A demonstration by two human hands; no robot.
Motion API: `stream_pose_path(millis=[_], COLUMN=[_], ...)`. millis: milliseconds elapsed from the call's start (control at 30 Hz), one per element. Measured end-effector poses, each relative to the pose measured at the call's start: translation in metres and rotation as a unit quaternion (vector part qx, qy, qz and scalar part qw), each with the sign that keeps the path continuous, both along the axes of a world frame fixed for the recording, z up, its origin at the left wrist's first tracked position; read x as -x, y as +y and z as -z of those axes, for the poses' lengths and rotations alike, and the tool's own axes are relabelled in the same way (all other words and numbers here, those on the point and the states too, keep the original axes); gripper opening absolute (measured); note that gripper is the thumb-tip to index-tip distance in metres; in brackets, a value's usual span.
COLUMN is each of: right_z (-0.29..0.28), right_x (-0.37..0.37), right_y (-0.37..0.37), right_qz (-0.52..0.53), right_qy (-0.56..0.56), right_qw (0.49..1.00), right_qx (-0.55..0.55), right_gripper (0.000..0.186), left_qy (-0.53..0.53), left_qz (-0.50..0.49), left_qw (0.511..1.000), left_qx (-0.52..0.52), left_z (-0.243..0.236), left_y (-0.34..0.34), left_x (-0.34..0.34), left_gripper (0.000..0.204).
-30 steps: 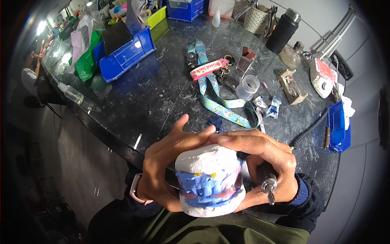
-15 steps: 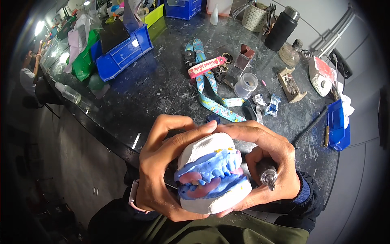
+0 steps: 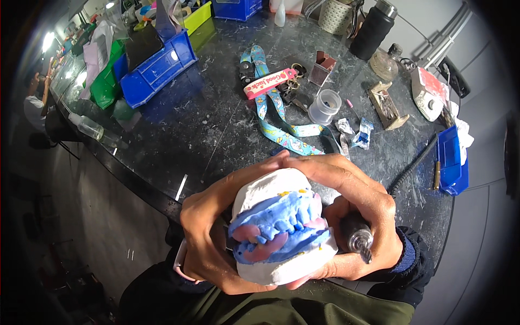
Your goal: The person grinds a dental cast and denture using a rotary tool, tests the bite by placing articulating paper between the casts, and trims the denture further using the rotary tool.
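Between my palms is a dental model with white plaster bases above and below, and blue upper and lower teeth that meet. Pink gum-coloured pieces show at its sides, with small yellow spots along the plaster. My left hand wraps round its left side, fingers over the top and thumb side beneath. On the right, my right hand presses against the top and bottom edges. A dark rotary handpiece is also tucked in that hand, its metal burr tip pointing down toward me, apart from the model.
A patterned blue lanyard with keys, a clear plastic cup and a wooden bur stand lie beyond my hands. At right are a red-and-white control box and a blue bin. Another person sits far left.
The model has tipped slightly, its teeth facing me more squarely. My left fingers have straightened along its top edge. The handpiece tip has shifted slightly down and right.
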State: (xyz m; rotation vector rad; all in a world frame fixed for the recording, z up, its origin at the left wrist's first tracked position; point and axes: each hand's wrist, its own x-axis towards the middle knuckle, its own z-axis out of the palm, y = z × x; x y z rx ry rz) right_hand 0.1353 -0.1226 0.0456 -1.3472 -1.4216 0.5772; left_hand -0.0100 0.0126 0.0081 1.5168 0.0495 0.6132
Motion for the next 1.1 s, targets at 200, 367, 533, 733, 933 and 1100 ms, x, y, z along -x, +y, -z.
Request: stream_pose_path(millis=[200, 367, 533, 733, 933, 1100], right_z=[0.001, 0.002, 0.005, -0.016, -0.007, -0.027], right_x=[0.001, 0.003, -0.001, 0.004, -0.016, -0.02], right_y=[0.001, -0.001, -0.002, -0.002, 0.001, -0.001], right_qz=[0.016, 0.024, 0.022, 0.18, 0.156, 0.169], right_qy=[-0.016, -0.004, -0.012, 0.239, 0.228, 0.22], right_qw=[1.0, 1.0, 1.0, 0.94, 0.961, 0.961], right_qx=[-0.005, 0.0, 0.006, 0.165, 0.022, -0.006], right_gripper=[0.096, 0.1, 0.1, 0.098, 0.085, 0.085], left_qy=[0.33, 0.375, 0.271, 0.097, 0.003, -0.019], left_qz=[0.084, 0.095, 0.048, 0.17, 0.29, 0.355], left_qw=[0.918, 0.898, 0.952, 0.936, 0.799, 0.753], left_qx=[0.204, 0.211, 0.133, 0.292, 0.526, 0.554], left_z=[-0.033, -0.028, -0.009, -0.012, 0.009, 0.0], left_y=[0.01, 0.013, 0.0, -0.01, -0.006, -0.022], left_x=[0.001, 0.002, 0.005, -0.002, -0.046, -0.065], left_gripper=[0.094, 0.093, 0.087, 0.091, 0.085, 0.082])
